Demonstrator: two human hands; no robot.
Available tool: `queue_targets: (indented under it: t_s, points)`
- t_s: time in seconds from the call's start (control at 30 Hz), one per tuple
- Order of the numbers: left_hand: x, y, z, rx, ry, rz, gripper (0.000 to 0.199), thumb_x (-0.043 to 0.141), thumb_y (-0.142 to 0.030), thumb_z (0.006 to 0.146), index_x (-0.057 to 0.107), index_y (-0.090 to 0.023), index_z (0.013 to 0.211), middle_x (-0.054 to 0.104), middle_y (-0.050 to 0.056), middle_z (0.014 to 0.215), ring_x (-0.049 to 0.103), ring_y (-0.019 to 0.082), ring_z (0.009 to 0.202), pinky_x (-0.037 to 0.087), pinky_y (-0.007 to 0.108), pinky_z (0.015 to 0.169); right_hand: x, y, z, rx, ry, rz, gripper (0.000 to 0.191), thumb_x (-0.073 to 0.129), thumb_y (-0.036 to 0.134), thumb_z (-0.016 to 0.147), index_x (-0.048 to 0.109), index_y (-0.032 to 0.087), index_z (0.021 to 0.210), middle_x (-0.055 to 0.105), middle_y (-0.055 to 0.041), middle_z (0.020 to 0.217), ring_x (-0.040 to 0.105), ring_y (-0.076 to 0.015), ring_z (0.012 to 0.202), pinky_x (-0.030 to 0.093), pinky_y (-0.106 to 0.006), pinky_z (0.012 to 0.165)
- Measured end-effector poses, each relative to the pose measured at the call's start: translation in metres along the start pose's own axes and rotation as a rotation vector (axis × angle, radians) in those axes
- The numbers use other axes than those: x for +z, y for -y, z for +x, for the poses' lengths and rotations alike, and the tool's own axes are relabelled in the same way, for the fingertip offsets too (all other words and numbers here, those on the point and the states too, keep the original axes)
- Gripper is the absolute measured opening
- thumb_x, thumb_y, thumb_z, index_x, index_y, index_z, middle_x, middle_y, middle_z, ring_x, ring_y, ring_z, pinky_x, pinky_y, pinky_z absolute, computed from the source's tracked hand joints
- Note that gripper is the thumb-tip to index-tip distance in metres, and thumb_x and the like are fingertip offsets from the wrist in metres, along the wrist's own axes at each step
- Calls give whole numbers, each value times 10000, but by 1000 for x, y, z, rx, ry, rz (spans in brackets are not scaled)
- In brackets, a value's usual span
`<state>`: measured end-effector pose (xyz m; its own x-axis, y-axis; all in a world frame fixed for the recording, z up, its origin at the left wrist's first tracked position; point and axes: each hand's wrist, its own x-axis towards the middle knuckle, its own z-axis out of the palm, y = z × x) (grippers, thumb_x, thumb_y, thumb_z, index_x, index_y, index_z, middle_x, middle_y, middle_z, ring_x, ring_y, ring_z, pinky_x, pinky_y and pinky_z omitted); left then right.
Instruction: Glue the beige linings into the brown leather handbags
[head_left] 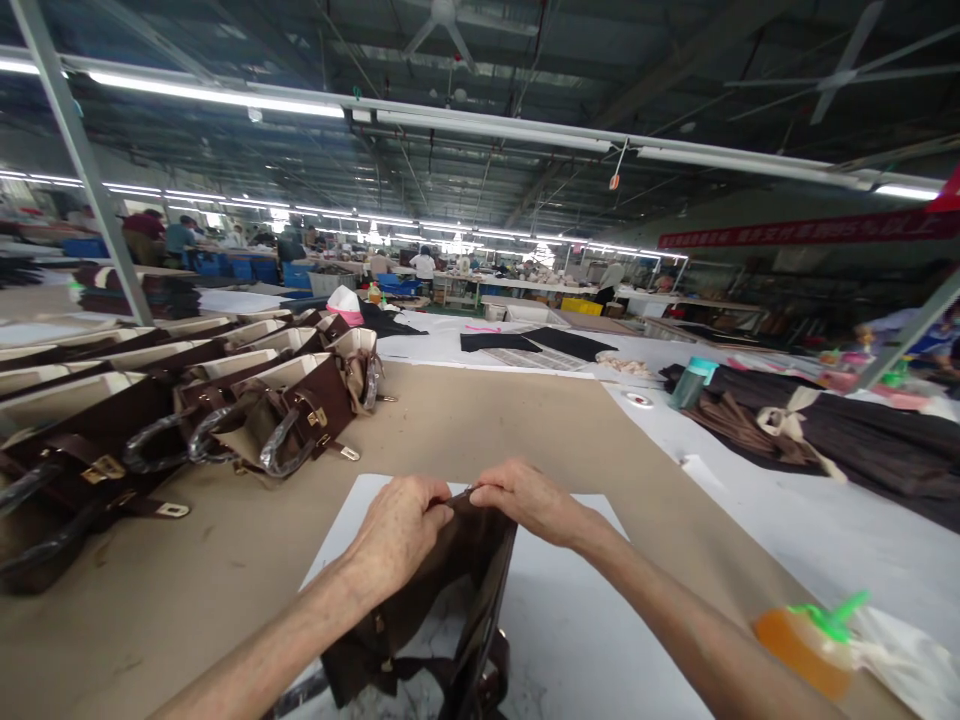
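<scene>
A dark brown handbag (pixel 480 560) stands in front of me on a white sheet (pixel 570 610), its far top edge pinched between both hands. My left hand (pixel 401 525) is closed on that edge, thumb and fingers pressed together. Close beside it, my right hand (pixel 529 500) grips the same edge from the right. Lower on the bag, small metal fittings and a strap show near the bottom of the view. The bag's nearest part is cut off by the frame.
Rows of brown handbags (pixel 307 400) with pale linings fill the left side of the brown-topped table (pixel 465 410). A glue bottle (pixel 806 640) with a green nozzle stands at front right. Farther right are a teal-lidded bottle (pixel 694 382) and dark material (pixel 870 440). People work in the background.
</scene>
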<state>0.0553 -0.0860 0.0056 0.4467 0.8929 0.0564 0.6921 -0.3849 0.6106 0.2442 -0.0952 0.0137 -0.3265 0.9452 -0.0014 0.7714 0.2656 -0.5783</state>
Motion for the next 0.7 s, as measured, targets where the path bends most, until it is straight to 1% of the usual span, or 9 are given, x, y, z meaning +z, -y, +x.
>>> queue_targets:
  t_s: [0.1,0.2,0.33,0.43,0.53,0.6,0.7]
  points:
    - [-1,-1,0,25,14,-10,156,488,-185,721,627,-188,650,603,-4,619,519,136,644,299,226,591,-3,0,2,-22,68,43,272,430,299,844,555,168,641,403,52,558,372,-107,555,254,-239,523]
    - [0,0,1,28,15,-37,166,477,-205,730,627,-189,660,597,-9,625,513,137,650,304,227,593,-7,-4,5,-28,132,83,253,437,287,833,529,171,627,377,57,546,351,-102,526,258,-233,502]
    - [0,1,2,17,47,-57,167,467,-206,730,615,-188,652,570,-21,607,501,128,636,299,226,585,-8,-9,8,-26,150,94,258,472,299,824,490,177,597,344,63,529,333,-99,495,250,-229,491]
    - [0,2,3,26,50,-56,169,464,-214,738,615,-189,666,565,-23,605,497,124,629,295,225,584,-4,-10,8,-15,115,59,279,492,310,821,483,175,577,334,65,516,337,-97,498,237,-227,487]
    - [0,2,6,43,40,-30,166,473,-224,743,630,-193,695,588,-18,631,498,125,641,290,224,588,0,-6,5,-11,30,-18,273,479,281,843,512,168,597,369,60,525,366,-97,534,245,-230,522]
    - [1,3,8,56,34,15,180,476,-236,751,632,-191,673,579,-12,606,484,123,623,281,225,578,1,-1,3,-23,-9,-77,269,464,257,860,535,168,615,399,56,536,380,-100,556,256,-231,551]
    - [2,1,9,52,18,106,237,462,-248,772,628,-184,615,570,4,563,472,124,580,268,234,556,0,6,1,-54,-15,-159,286,455,236,875,554,167,616,403,50,523,366,-105,546,254,-238,556]
